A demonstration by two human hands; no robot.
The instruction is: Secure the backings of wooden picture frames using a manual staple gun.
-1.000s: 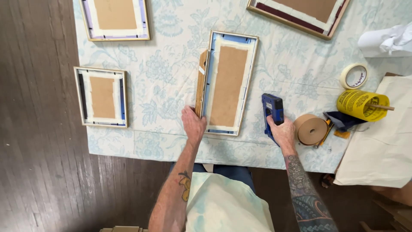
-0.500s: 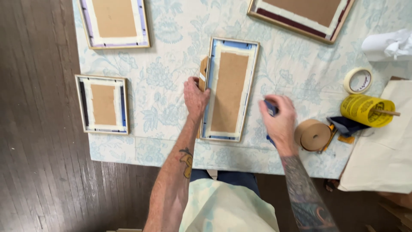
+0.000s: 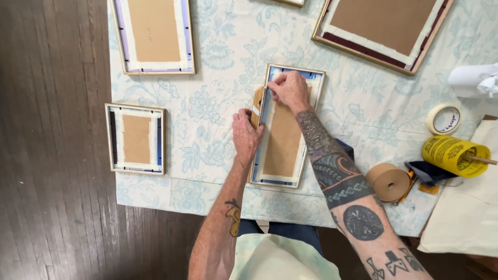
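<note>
Several frames are laid face-down on the cloth-covered surface (image 3: 218, 57), backs already taped. The middle frame (image 3: 287, 127) is being worked: its left edge is steadied by the left hand (image 3: 246, 135), fingers closed against it, while its upper-left corner is pinched by the right hand (image 3: 290, 91).

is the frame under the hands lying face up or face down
Face down. The frame shows its brown backing board edged with pale tape, flat on the floral cloth, with the left hand and right hand on it.
</note>
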